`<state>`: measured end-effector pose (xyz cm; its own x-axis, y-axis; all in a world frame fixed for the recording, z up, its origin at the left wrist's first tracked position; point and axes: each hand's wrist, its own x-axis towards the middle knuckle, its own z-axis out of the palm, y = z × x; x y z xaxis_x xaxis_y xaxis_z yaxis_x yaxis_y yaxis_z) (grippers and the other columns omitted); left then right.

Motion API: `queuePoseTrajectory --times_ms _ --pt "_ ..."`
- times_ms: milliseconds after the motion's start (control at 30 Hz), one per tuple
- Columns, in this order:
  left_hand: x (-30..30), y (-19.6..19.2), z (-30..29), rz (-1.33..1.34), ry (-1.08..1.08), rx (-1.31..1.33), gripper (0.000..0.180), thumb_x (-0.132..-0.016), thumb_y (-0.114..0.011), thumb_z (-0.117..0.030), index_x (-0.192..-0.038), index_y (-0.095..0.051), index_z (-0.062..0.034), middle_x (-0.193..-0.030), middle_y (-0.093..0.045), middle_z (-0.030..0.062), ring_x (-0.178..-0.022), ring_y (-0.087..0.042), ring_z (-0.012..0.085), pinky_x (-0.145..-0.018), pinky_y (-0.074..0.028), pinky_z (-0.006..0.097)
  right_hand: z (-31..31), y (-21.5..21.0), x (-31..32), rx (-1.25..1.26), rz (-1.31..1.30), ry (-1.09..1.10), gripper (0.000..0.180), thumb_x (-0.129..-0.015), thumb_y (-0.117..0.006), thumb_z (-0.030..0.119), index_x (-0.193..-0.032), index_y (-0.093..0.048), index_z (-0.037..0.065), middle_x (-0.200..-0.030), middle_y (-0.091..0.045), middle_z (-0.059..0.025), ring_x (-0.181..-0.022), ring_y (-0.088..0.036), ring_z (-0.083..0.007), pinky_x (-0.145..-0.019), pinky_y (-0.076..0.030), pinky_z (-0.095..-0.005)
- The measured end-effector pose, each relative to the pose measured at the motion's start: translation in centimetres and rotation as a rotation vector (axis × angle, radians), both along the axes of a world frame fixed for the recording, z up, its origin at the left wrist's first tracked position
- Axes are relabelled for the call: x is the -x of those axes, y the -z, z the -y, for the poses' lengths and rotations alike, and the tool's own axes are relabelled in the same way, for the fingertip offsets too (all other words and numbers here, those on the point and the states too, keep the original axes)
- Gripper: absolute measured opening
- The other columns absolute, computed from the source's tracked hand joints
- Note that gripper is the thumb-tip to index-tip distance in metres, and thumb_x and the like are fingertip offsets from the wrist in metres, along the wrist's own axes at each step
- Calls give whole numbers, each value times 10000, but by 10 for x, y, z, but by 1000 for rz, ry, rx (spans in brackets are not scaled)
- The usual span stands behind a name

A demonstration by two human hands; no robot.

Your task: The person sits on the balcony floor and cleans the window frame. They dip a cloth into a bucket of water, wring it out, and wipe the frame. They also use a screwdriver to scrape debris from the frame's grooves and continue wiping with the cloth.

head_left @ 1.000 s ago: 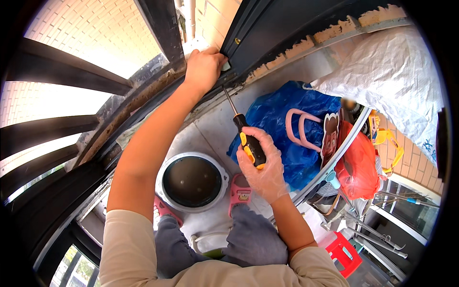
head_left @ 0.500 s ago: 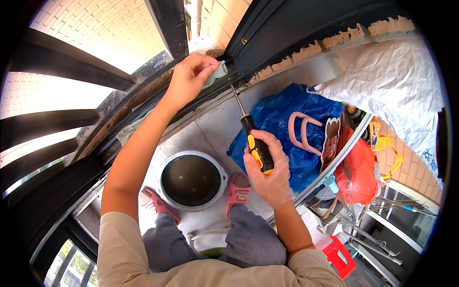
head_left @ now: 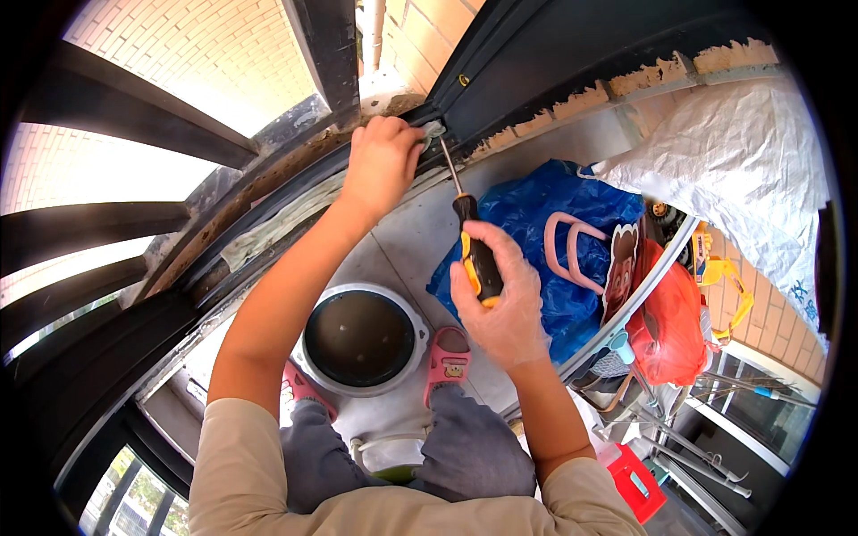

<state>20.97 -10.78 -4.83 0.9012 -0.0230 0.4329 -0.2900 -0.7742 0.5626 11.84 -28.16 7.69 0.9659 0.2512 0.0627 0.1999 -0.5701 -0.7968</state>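
Your right hand point(head_left: 497, 299) was clamped around the black and yellow handle of the screwdriver point(head_left: 472, 243), its shaft angled up so the tip met the dark window frame point(head_left: 572, 62). Your left hand point(head_left: 382, 161) was closed on a small grey fitting point(head_left: 433, 130) at that tip, apparently steadying it against the frame so the blade stayed seated. Below, a round white bowl point(head_left: 361, 338) sat between your pink sandals point(head_left: 445, 364), beside a blue bag point(head_left: 545, 214).

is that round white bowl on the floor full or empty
Empty, as far as it shows: the round white bowl stands upright between the pink sandals, and only its bare dark inside is visible.
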Motion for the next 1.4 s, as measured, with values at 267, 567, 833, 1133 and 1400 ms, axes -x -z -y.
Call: queuePoseTrajectory --times_ms 267,567,833,1133,1400 --pt "5 5 8 -11 3 -151 224 -791 -659 -219 -950 -661 -61 -945 -522 51 -948 -462 234 -780 -332 375 -20 10 -39 112 40 29 348 -768 -654 150 -1096 -583 59 -921 -648 -207 -844 -619 -395 -738 -493 -424" --pt "11 7 17 -39 -100 -253 334 -780 -668 -281 -1018 -629 -50 -913 -472 63 -936 -426 241 -767 -290 401 -23 11 -47 166 -63 -3 338 -786 -652 112 -1108 -584 34 -943 -650 -203 -822 -639 -353 -762 -499 -355" --pt "4 4 24 -109 -175 -283 419 -731 -700 -315 -1062 -643 -65 -957 -453 88 -974 -400 263 -773 -277 408 -30 32 -31 198 83 1 381 -790 -662 137 -1151 -572 54 -1042 -637 -200 -928 -618 -371 -831 -486 -388" --pt "4 2 20 -155 -164 -268 415 -730 -679 -229 -1129 -650 -115 -984 -463 97 -1020 -417 287 -798 -275 428 -25 38 -37 89 125 -49 459 -765 -704 157 -1176 -542 31 -1077 -606 -201 -987 -589 -355 -853 -476 -400" --pt "5 -1 22 -124 -137 -261 349 -718 -663 -208 -1037 -648 -68 -950 -456 83 -988 -416 269 -792 -266 415 -23 36 -46 -20 297 -41 345 -729 -715 80 -1053 -605 33 -1062 -601 -181 -996 -583 -347 -860 -480 -379"
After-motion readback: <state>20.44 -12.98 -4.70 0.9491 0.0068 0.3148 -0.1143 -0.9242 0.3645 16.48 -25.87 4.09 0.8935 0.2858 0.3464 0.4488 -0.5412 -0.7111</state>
